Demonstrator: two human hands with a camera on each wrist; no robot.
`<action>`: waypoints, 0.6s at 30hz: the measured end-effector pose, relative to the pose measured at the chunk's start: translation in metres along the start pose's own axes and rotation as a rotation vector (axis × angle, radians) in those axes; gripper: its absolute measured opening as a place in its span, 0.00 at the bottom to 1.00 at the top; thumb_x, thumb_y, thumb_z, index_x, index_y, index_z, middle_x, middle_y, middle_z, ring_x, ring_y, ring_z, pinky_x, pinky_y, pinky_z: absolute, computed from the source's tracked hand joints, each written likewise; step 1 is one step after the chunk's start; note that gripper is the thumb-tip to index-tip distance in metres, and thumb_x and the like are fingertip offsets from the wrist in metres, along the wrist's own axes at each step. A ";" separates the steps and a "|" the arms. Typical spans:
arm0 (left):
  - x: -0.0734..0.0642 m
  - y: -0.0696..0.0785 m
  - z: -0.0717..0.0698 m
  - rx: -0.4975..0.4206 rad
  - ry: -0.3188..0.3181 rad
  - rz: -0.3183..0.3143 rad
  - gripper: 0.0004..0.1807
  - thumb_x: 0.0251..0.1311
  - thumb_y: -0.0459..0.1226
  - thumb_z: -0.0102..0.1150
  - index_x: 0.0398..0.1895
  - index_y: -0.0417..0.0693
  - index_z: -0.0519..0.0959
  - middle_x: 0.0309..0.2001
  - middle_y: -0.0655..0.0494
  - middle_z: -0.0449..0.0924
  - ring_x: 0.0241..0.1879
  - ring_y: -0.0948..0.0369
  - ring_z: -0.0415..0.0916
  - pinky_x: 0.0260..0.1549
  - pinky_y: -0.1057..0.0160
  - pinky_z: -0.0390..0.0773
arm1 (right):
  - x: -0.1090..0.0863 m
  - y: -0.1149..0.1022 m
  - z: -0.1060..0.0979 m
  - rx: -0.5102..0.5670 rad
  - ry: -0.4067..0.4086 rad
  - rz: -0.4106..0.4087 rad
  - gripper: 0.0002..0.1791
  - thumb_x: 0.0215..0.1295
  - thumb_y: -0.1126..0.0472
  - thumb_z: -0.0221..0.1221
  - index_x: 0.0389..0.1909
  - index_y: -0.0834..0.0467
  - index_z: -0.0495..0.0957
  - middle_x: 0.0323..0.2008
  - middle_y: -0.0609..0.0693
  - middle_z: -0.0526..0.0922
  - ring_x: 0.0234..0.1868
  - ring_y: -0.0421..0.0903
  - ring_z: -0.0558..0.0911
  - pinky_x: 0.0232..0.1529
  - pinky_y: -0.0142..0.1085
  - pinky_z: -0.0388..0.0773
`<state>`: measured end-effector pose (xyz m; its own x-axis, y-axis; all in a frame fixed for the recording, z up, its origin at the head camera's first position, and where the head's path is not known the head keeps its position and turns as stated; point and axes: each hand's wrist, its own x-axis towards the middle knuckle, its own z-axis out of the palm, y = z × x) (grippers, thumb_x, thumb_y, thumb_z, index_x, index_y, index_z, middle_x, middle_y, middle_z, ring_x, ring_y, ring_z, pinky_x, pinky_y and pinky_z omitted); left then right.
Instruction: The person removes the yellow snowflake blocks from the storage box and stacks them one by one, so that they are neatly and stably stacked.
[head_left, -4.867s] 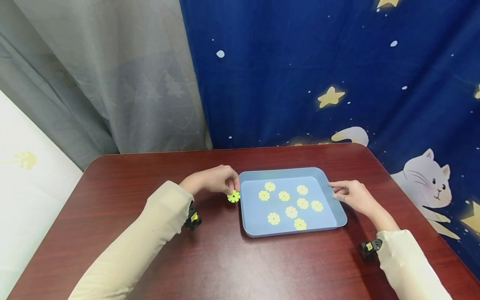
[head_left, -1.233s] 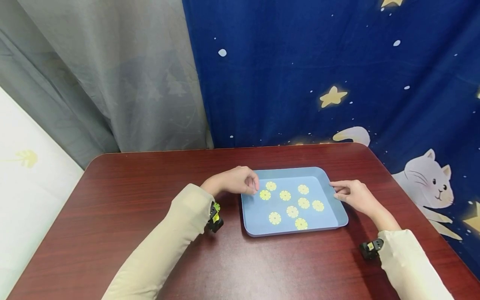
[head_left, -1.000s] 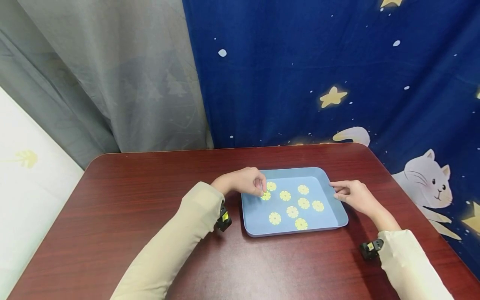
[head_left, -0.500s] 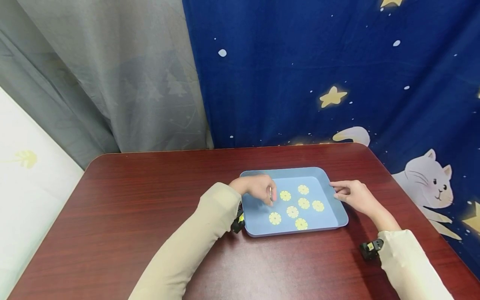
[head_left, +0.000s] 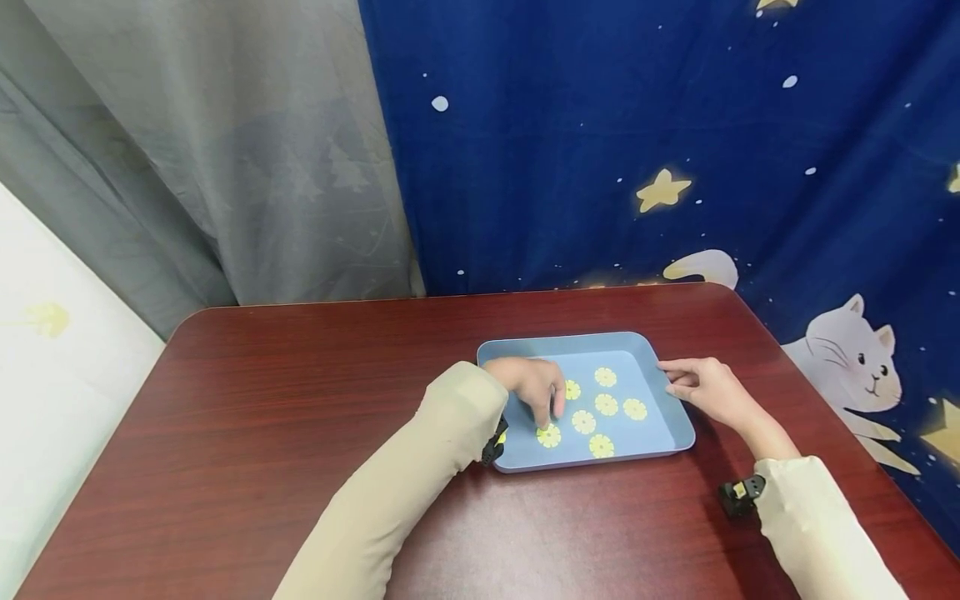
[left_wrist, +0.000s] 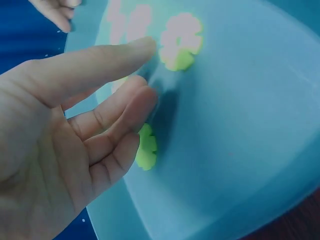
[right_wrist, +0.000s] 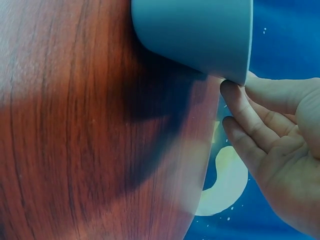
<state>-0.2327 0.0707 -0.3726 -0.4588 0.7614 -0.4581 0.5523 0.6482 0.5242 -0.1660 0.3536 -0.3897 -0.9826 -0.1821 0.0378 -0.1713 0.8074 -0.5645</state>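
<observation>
Inside the left part of the blue tray [head_left: 517, 462], my left hand [head_left: 534, 387] hovers low over the discs, palm down. Its thumb and fingers [left_wrist: 120, 107] stand apart with nothing between them in the left wrist view. A notched yellow disc [head_left: 549, 436] lies right at its fingertips; the left wrist view shows this disc [left_wrist: 181, 40] beyond the thumb tip, and another greenish disc [left_wrist: 146, 147] by the smaller fingers. My right hand [head_left: 708, 387] pinches the tray's right rim between thumb and fingers, and the right wrist view shows that hold [right_wrist: 280, 130] at the tray wall.
Several more yellow discs [head_left: 606, 405] are spread flat over the tray's middle and right. The tray sits on a dark red wooden table [head_left: 300, 375]. Behind the table's far edge hang a grey curtain [head_left: 300, 167] and a blue starry curtain [head_left: 540, 167].
My left hand has moved right from beside the tray, where it pinched a disc, to inside it, and its fingers have parted. My right hand keeps its hold on the rim.
</observation>
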 end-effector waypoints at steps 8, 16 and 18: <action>0.002 0.003 0.007 0.021 -0.025 -0.044 0.12 0.40 0.28 0.70 0.30 0.48 0.81 0.36 0.61 0.75 0.35 0.65 0.67 0.36 0.70 0.69 | 0.001 0.001 0.000 0.002 -0.001 -0.001 0.21 0.53 0.72 0.61 0.50 0.71 0.74 0.40 0.66 0.80 0.36 0.53 0.80 0.35 0.41 0.78; 0.005 0.002 0.013 0.076 -0.016 -0.024 0.13 0.40 0.32 0.72 0.29 0.47 0.79 0.33 0.60 0.74 0.31 0.66 0.66 0.32 0.71 0.69 | 0.001 0.003 0.000 0.002 0.001 -0.004 0.21 0.53 0.72 0.61 0.50 0.71 0.74 0.40 0.65 0.80 0.36 0.53 0.80 0.34 0.40 0.78; 0.005 0.002 0.014 0.088 -0.015 -0.014 0.13 0.39 0.32 0.73 0.30 0.47 0.78 0.32 0.60 0.73 0.31 0.66 0.66 0.32 0.72 0.68 | 0.001 0.004 -0.001 0.000 0.003 -0.004 0.21 0.53 0.72 0.61 0.50 0.71 0.74 0.40 0.65 0.80 0.36 0.53 0.80 0.34 0.40 0.78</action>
<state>-0.2240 0.0759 -0.3836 -0.4568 0.7516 -0.4759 0.6052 0.6547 0.4529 -0.1680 0.3565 -0.3912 -0.9821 -0.1834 0.0420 -0.1749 0.8069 -0.5642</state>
